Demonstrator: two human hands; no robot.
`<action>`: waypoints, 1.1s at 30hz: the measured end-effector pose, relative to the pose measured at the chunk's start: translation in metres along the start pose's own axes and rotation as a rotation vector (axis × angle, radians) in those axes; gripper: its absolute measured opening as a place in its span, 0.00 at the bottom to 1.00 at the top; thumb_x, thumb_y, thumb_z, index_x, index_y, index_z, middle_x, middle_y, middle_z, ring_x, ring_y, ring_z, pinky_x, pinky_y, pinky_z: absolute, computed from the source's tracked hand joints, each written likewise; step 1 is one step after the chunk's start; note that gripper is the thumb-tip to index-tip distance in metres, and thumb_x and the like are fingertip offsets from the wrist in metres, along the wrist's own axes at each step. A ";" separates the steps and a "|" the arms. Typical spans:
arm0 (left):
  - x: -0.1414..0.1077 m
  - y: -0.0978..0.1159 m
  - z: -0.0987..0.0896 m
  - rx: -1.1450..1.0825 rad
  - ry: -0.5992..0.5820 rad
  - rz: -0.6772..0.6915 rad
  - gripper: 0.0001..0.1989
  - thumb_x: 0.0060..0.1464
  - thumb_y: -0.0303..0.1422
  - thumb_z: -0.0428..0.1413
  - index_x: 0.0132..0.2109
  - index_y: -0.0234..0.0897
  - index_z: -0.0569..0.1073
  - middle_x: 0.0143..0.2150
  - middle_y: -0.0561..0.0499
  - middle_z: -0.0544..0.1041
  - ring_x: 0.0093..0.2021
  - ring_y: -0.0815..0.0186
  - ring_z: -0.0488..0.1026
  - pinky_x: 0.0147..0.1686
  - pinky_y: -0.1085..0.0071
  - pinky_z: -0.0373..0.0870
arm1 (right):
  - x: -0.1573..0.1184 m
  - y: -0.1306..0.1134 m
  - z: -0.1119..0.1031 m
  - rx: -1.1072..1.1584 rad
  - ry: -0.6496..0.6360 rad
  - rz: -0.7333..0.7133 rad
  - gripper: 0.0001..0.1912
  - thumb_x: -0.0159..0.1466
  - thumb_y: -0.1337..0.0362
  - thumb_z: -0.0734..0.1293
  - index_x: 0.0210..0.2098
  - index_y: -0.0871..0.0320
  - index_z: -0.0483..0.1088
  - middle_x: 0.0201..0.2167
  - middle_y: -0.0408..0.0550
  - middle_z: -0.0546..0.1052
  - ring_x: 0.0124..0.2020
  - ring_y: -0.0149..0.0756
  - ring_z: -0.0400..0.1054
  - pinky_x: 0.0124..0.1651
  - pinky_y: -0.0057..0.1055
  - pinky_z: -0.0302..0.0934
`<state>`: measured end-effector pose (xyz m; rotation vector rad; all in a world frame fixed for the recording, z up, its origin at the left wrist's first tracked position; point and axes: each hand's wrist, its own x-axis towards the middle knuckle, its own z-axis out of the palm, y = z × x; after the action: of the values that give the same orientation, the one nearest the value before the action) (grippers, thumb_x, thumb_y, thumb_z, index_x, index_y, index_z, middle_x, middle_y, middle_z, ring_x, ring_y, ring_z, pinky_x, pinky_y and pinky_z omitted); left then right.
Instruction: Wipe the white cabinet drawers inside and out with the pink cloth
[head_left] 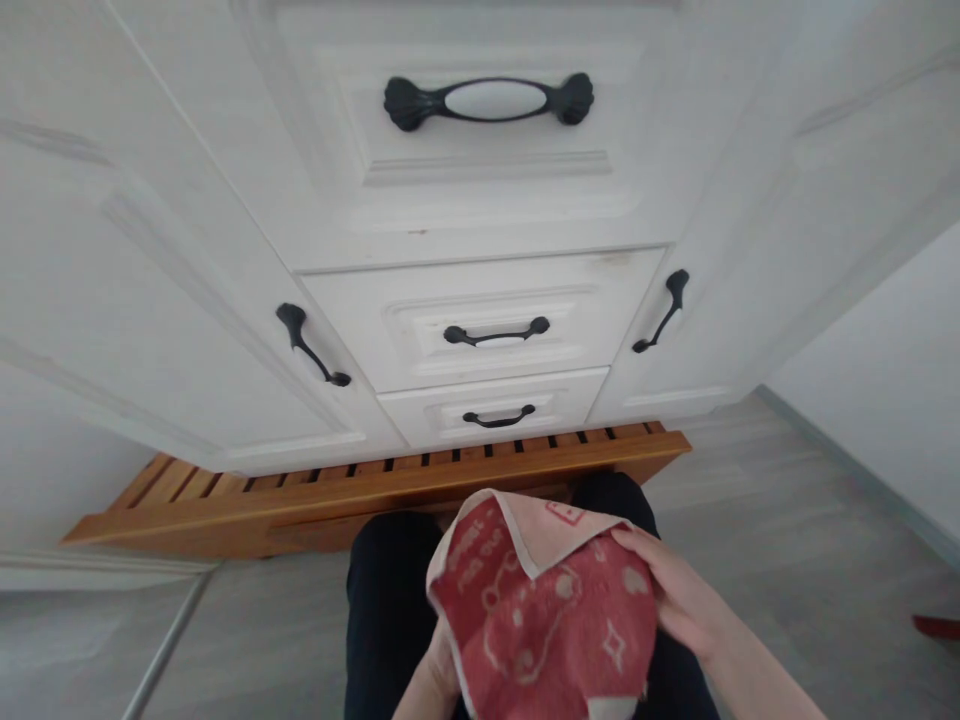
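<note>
A red and pale pink patterned towel (555, 620) is spread between my two hands, above my dark-trousered knees. One corner of it is folded over at the top and shows the pale side. My right hand (675, 590) grips the towel's right edge, thumb on top. At the lower left, my left hand (442, 662) is at the towel's left edge, its fingers hidden behind the cloth.
Ahead stands a white cabinet (480, 225) with several drawers and doors with dark handles. At its foot is a slatted wooden rack (360, 500). Grey floor (795, 540) lies around, with a small red object (936, 627) at the far right.
</note>
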<state>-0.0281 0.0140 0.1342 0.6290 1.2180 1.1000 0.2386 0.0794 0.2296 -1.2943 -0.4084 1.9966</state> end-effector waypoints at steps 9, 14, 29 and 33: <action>-0.002 0.019 -0.019 -0.361 -0.084 -0.271 0.28 0.51 0.53 0.67 0.48 0.35 0.81 0.45 0.42 0.84 0.47 0.52 0.82 0.53 0.57 0.74 | 0.014 0.000 -0.032 -0.061 0.152 -0.006 0.17 0.53 0.54 0.79 0.33 0.57 0.75 0.30 0.44 0.80 0.30 0.33 0.74 0.36 0.28 0.70; -0.005 0.025 -0.019 -0.077 0.153 -0.046 0.27 0.48 0.50 0.70 0.47 0.33 0.82 0.40 0.44 0.84 0.41 0.58 0.80 0.49 0.63 0.74 | 0.019 0.005 -0.039 -0.275 0.273 -0.296 0.28 0.50 0.46 0.79 0.44 0.55 0.73 0.28 0.40 0.78 0.29 0.32 0.71 0.32 0.26 0.66; -0.027 0.058 -0.024 0.594 0.586 0.493 0.20 0.55 0.55 0.61 0.37 0.44 0.83 0.54 0.46 0.73 0.56 0.53 0.70 0.59 0.58 0.65 | -0.006 -0.029 -0.034 -0.888 0.190 -0.567 0.28 0.60 0.44 0.71 0.54 0.51 0.76 0.54 0.52 0.78 0.53 0.49 0.73 0.60 0.45 0.65; -0.023 0.063 -0.015 0.378 0.389 0.267 0.24 0.51 0.57 0.63 0.35 0.40 0.82 0.34 0.49 0.76 0.39 0.59 0.74 0.44 0.65 0.72 | -0.004 -0.028 -0.021 -0.595 0.107 -0.338 0.38 0.57 0.45 0.75 0.63 0.53 0.70 0.55 0.54 0.79 0.51 0.46 0.75 0.57 0.42 0.68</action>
<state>-0.0614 0.0150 0.1943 0.9129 1.7399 1.2625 0.2698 0.0937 0.2400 -1.5457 -1.1497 1.5616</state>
